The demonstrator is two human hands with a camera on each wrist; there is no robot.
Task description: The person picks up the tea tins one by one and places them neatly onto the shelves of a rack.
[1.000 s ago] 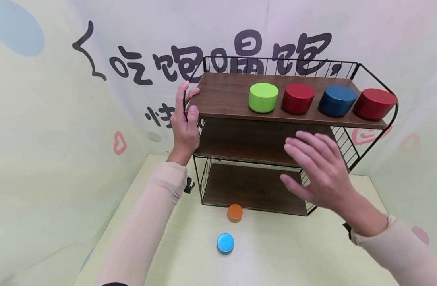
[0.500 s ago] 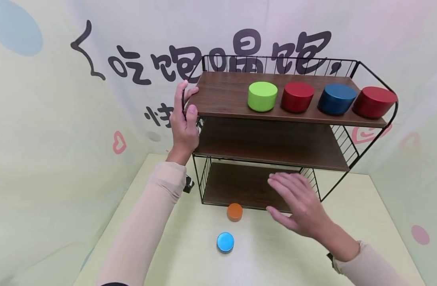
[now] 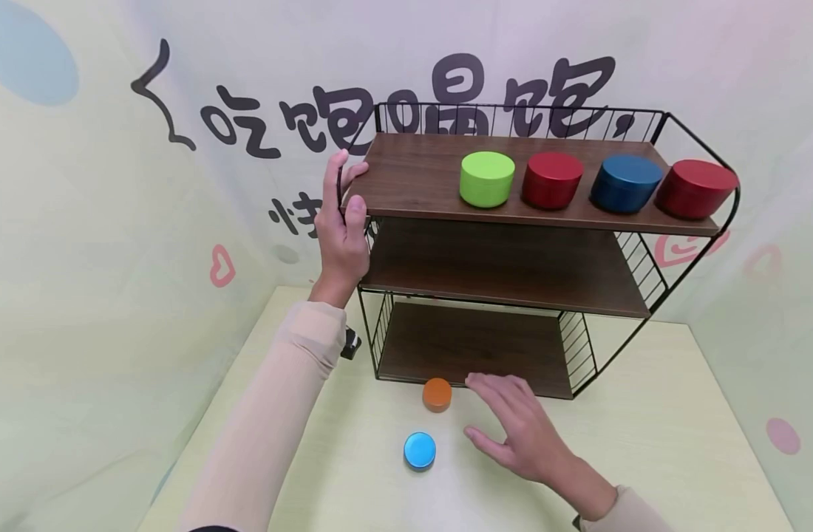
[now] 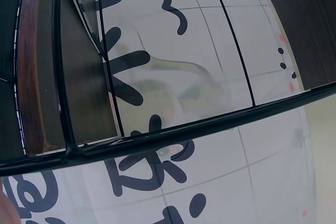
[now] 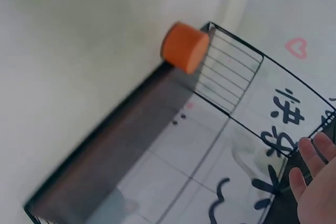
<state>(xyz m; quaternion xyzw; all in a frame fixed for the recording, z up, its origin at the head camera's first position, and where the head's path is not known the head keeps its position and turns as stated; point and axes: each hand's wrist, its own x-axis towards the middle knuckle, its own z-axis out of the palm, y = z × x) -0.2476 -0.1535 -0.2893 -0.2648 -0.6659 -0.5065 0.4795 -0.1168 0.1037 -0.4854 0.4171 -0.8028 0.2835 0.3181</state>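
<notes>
A: ok so where's the right hand (image 3: 516, 428) compared to the loose tins?

B: Just right of them, in front of the rack (image 3: 506, 258), fingers pretty straight and thumb spread wide. The orange tin (image 3: 437, 396) is near its fingertips, and the light blue tin (image 3: 420, 451) is on the counter (image 3: 360, 480), left of the thumb.

A: and the left hand (image 3: 342, 236)?

B: Gripping the rack's top left end, well apart from both.

A: anything in the way?

B: Orange sits between light blue and the bottom shelf (image 3: 473, 343), right by its front edge, can't tell if they touch. Up top there's a row: green tin (image 3: 486, 179), red tin (image 3: 553, 181), dark blue tin (image 3: 625, 184), second red tin (image 3: 695, 190).
</notes>
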